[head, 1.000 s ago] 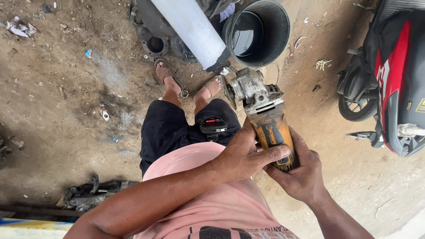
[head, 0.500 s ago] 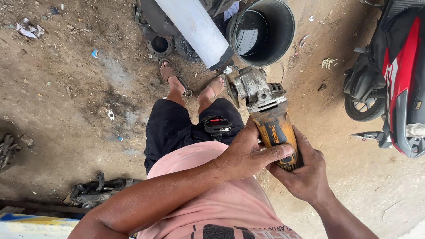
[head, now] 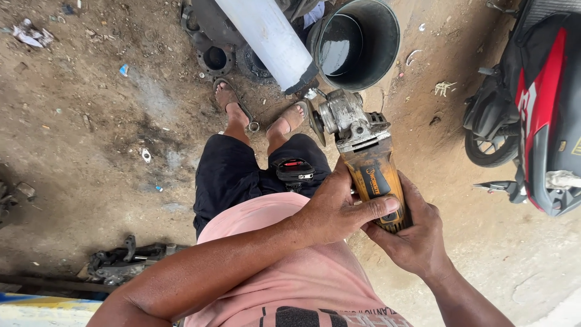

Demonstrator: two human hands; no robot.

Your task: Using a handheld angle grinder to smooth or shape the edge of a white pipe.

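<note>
Both hands hold a yellow angle grinder (head: 366, 160) out in front of the person's body; the left hand (head: 336, 209) wraps over the top of the yellow handle, fingers curled tight around it; the right hand (head: 411, 233) cups the same handle from below and from the right side, also closed on it. The grinder's grey metal head points far, away from the body, and its disc (head: 316, 123) sits on the left side of the head, just beside the end of a big white pipe (head: 266, 36); I cannot tell if the disc touches the pipe.

The white pipe slants from the far side down toward the grinder; right next to it on the right is a round dark bucket (head: 381, 54), open at the top; to the left of the pipe lie dark metal rings (head: 215, 57) on the dirt ground (head: 91, 121). The person's two feet in sandals (head: 242, 112) stand just near the pipe end; a small black and red thing (head: 295, 171) rests on the dark shorts.

A red and black motorbike (head: 532, 103) stands close on the right, so room there is small; the left side is open dirt with little scraps; some dark metal parts (head: 121, 260) lie near on the left.
</note>
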